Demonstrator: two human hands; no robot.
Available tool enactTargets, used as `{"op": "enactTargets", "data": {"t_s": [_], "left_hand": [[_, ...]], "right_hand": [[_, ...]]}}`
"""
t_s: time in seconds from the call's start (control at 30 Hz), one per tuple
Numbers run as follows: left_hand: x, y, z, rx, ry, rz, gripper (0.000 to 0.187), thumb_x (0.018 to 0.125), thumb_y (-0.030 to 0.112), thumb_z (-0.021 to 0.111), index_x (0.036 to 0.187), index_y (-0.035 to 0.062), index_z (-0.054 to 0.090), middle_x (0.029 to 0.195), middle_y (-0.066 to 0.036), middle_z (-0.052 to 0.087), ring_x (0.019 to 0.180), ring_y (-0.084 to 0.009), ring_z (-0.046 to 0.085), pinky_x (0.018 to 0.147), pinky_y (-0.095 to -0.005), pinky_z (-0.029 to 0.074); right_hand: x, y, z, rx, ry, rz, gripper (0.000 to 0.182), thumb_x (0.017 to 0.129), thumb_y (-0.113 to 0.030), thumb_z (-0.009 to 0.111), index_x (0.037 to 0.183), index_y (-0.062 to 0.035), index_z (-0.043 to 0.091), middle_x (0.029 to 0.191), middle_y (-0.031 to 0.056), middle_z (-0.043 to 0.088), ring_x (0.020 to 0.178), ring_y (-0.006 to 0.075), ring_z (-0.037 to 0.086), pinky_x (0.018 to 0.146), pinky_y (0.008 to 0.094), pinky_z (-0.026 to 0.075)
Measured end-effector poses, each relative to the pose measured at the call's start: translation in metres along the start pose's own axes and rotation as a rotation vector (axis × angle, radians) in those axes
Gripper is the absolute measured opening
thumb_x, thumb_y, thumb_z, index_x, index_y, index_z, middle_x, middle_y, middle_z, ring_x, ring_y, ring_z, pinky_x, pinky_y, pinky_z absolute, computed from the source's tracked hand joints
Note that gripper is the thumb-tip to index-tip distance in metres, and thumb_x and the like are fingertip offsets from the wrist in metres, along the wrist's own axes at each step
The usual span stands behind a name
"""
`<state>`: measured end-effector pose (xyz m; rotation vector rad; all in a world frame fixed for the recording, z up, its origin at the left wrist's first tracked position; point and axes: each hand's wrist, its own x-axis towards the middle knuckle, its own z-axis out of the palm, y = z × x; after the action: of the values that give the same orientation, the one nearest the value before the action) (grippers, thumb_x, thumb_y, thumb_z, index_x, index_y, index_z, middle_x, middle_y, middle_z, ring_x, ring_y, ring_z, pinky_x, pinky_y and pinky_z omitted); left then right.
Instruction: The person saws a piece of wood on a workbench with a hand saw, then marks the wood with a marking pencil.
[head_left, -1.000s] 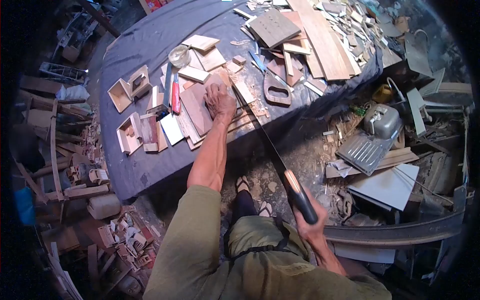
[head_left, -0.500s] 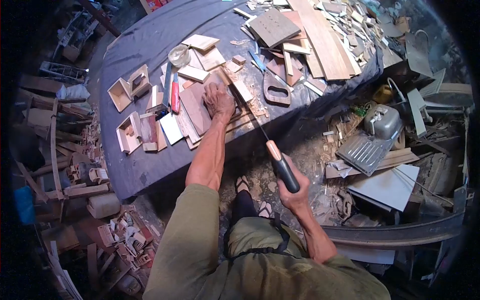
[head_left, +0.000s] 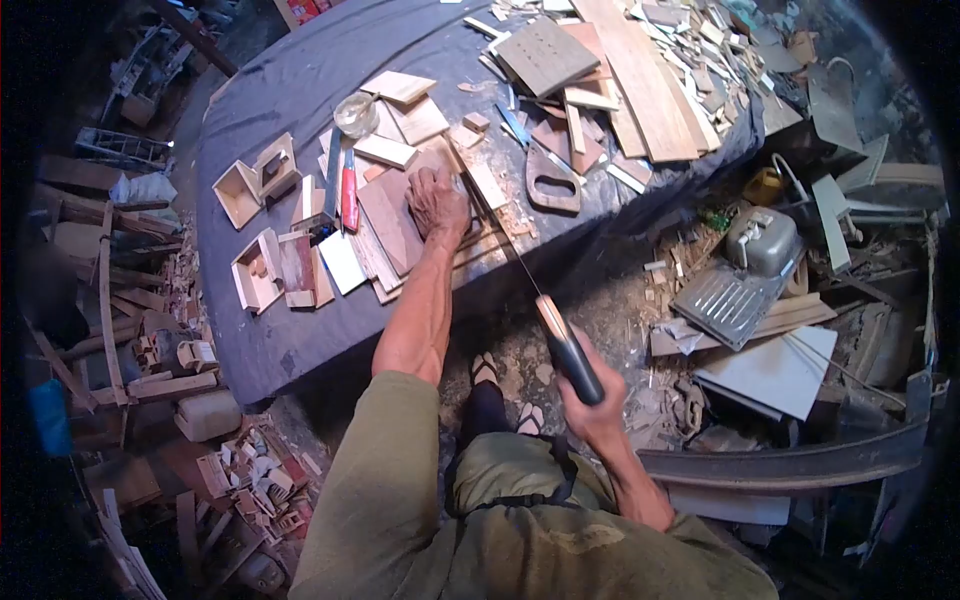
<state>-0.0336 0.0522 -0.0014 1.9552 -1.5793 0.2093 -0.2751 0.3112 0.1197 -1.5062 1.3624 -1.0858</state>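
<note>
My right hand (head_left: 598,398) is wrapped round the dark handle of a handsaw (head_left: 568,348), past the table's near edge. Its thin blade runs up and left across the table, beside my left hand (head_left: 438,205). That hand is closed, fingers bent over a brown wooden board (head_left: 433,160) and bearing down on it; part of the board is hidden beneath the palm. Just right of the blade is a pale wood strip (head_left: 488,186), with sawdust around it. A wider brown board (head_left: 388,222) lies left of my left hand.
On the cloth-covered table (head_left: 300,345) are small open wooden boxes (head_left: 257,272), a red-handled tool (head_left: 350,190), a glass jar (head_left: 357,115) and a second handsaw (head_left: 553,184). Stacked boards (head_left: 545,55) and offcuts fill the far right. A metal sink (head_left: 735,297) stands among floor clutter.
My right hand and the saw handle have shifted slightly down and right, drawing the blade back toward me. My left hand stays on the board.
</note>
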Motion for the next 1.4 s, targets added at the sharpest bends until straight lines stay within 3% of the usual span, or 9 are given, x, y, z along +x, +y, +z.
{"op": "enactTargets", "data": {"t_s": [0.23, 0.4, 0.47, 0.5, 0.6, 0.77, 1.1, 1.3, 1.4], "left_hand": [[0.005, -0.005, -0.001, -0.014, -0.019, 0.038, 0.026, 0.074, 0.008, 0.061, 0.099, 0.0061, 0.067, 0.104, -0.013, 0.058, 0.108, -0.0327, 0.052, 0.09, -0.0476, 0.041], [0.006, 0.004, -0.009, 0.026, -0.028, -0.012, 0.02, 0.079, 0.007, 0.056, 0.095, 0.0047, 0.067, 0.104, -0.013, 0.059, 0.111, -0.0322, 0.052, 0.094, -0.0478, 0.041], [0.009, 0.004, -0.01, -0.024, -0.005, -0.024, 0.018, 0.079, 0.008, 0.056, 0.094, 0.005, 0.067, 0.104, -0.013, 0.059, 0.111, -0.0321, 0.052, 0.094, -0.0475, 0.041], [0.008, 0.004, -0.007, -0.055, 0.001, -0.036, 0.017, 0.08, 0.008, 0.057, 0.093, 0.0051, 0.067, 0.104, -0.013, 0.059, 0.111, -0.0321, 0.052, 0.094, -0.0473, 0.041], [0.009, 0.0, 0.0, 0.004, -0.027, -0.014, 0.018, 0.079, 0.01, 0.059, 0.095, 0.0059, 0.068, 0.104, -0.013, 0.059, 0.11, -0.0316, 0.052, 0.093, -0.0473, 0.041], [0.016, -0.008, 0.004, 0.047, 0.071, -0.015, 0.019, 0.078, 0.01, 0.06, 0.095, 0.0051, 0.067, 0.105, -0.013, 0.059, 0.112, -0.0323, 0.051, 0.093, -0.0481, 0.04], [0.015, -0.003, -0.001, 0.014, 0.01, -0.004, 0.019, 0.08, 0.01, 0.061, 0.097, 0.0059, 0.069, 0.103, -0.013, 0.059, 0.114, -0.0321, 0.051, 0.093, -0.0471, 0.041], [0.014, -0.009, 0.002, -0.001, 0.0, 0.03, 0.02, 0.086, 0.014, 0.061, 0.102, 0.0054, 0.07, 0.106, -0.015, 0.06, 0.117, -0.0346, 0.051, 0.093, -0.0505, 0.043], [0.003, -0.011, 0.003, -0.017, -0.019, -0.003, 0.019, 0.082, 0.009, 0.06, 0.097, 0.0048, 0.069, 0.106, -0.014, 0.06, 0.117, -0.0339, 0.051, 0.093, -0.0496, 0.041]], "right_hand": [[-0.016, -0.018, -0.023, 0.007, 0.01, 0.04, 0.064, 0.078, 0.005, 0.062, 0.141, -0.0062, 0.054, 0.094, 0.0128, 0.07, 0.083, 0.0105, 0.064, 0.074, 0.0258, 0.051], [-0.004, -0.004, -0.009, 0.063, -0.003, 0.108, 0.065, 0.078, 0.005, 0.061, 0.142, -0.0059, 0.053, 0.097, 0.0125, 0.07, 0.083, 0.0099, 0.063, 0.073, 0.0261, 0.051], [-0.008, -0.013, -0.015, 0.005, 0.015, -0.041, 0.065, 0.078, 0.006, 0.062, 0.142, -0.0036, 0.053, 0.102, 0.0145, 0.071, 0.086, 0.011, 0.064, 0.075, 0.0263, 0.051], [-0.022, -0.027, -0.027, 0.029, -0.05, 0.111, 0.065, 0.078, 0.007, 0.062, 0.141, -0.0002, 0.052, 0.107, 0.0161, 0.071, 0.089, 0.013, 0.066, 0.076, 0.0265, 0.051], [-0.039, -0.023, -0.039, -0.041, 0.011, -0.012, 0.064, 0.077, 0.007, 0.063, 0.14, -0.0014, 0.054, 0.102, 0.0148, 0.072, 0.082, 0.0128, 0.066, 0.074, 0.0267, 0.052], [0.018, 0.002, 0.005, -0.018, 0.04, -0.038, 0.065, 0.077, 0.006, 0.062, 0.141, -0.0052, 0.054, 0.091, 0.0102, 0.067, 0.071, 0.0106, 0.061, 0.065, 0.0272, 0.051], [-0.04, -0.026, -0.041, -0.04, -0.026, 0.073, 0.065, 0.076, 0.006, 0.064, 0.14, -0.0005, 0.053, 0.098, 0.0154, 0.073, 0.083, 0.0151, 0.071, 0.074, 0.0268, 0.053], [0.013, 0.013, 0.007, 0.012, 0.017, 0.01, 0.064, 0.079, 0.003, 0.062, 0.141, -0.007, 0.054, 0.087, 0.0117, 0.068, 0.07, 0.0113, 0.062, 0.067, 0.0258, 0.05], [-0.019, 0.005, -0.003, -0.012, 0.028, 0.033, 0.062, 0.078, 0.003, 0.061, 0.14, -0.005, 0.055, 0.084, 0.0106, 0.068, 0.073, 0.0103, 0.063, 0.066, 0.026, 0.05]]}}
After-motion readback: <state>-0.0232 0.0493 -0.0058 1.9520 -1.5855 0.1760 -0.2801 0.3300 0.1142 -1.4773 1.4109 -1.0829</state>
